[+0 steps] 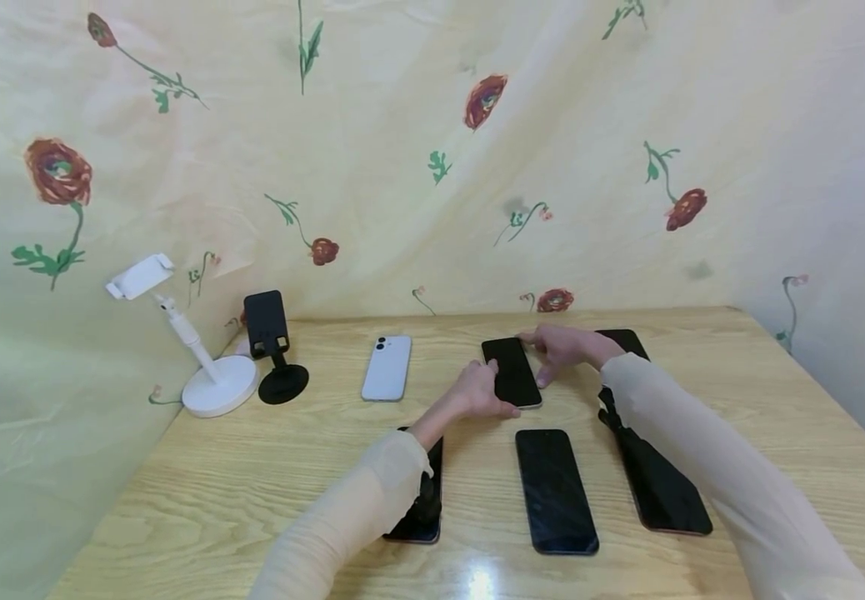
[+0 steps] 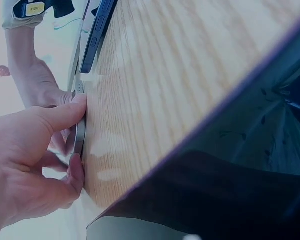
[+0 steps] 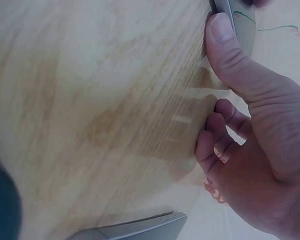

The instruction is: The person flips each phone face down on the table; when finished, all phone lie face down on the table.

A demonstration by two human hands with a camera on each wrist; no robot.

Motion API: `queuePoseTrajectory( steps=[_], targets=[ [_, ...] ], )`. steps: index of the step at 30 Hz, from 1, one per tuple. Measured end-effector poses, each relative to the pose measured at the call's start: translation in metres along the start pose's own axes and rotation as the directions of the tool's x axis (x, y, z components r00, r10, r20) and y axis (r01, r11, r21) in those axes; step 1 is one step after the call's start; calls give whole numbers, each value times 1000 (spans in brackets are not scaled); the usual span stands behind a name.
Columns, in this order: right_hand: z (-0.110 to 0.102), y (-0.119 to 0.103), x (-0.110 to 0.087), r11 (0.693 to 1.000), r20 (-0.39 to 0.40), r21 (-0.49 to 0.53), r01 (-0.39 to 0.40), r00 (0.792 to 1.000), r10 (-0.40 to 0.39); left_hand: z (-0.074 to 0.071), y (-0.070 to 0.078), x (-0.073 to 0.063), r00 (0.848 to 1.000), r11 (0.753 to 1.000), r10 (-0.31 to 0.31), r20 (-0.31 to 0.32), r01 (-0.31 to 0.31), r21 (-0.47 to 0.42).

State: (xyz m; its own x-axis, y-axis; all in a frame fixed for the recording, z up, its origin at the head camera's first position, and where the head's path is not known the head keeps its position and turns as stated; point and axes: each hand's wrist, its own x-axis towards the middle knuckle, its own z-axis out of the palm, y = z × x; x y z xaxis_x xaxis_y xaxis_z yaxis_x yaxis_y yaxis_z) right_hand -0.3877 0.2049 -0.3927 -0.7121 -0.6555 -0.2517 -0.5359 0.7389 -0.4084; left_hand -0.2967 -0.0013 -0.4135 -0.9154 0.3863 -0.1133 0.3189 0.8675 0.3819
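In the head view, our left hand (image 1: 473,393) and right hand (image 1: 563,346) pinch the edges of the black-screened smartphone (image 1: 513,373) at opposite corners, beside the white smartphone (image 1: 387,368). We would do well to guide both corners evenly and hold the left sleeve (image 1: 368,500) off the dark smartphone (image 1: 432,510) beneath it. In the left wrist view, our thumb and forefinger grip the edge; light pressure should suffice. In the right wrist view, our thumb presses the edge, other fingers curled; whether the phone is raised, we cannot tell.
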Motion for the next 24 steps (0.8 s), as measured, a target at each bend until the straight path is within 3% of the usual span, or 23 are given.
queuePoseTrajectory(
  steps=[16,24],
  targets=[
    [15,11,-1,996,-131,76,54,990,-43,0,-2,-3,998,997,46,30,-48,55],
    [17,17,0,993,-157,101,57,987,-41,-3,-4,-5,998,999,42,43,-43,25]
  ],
)
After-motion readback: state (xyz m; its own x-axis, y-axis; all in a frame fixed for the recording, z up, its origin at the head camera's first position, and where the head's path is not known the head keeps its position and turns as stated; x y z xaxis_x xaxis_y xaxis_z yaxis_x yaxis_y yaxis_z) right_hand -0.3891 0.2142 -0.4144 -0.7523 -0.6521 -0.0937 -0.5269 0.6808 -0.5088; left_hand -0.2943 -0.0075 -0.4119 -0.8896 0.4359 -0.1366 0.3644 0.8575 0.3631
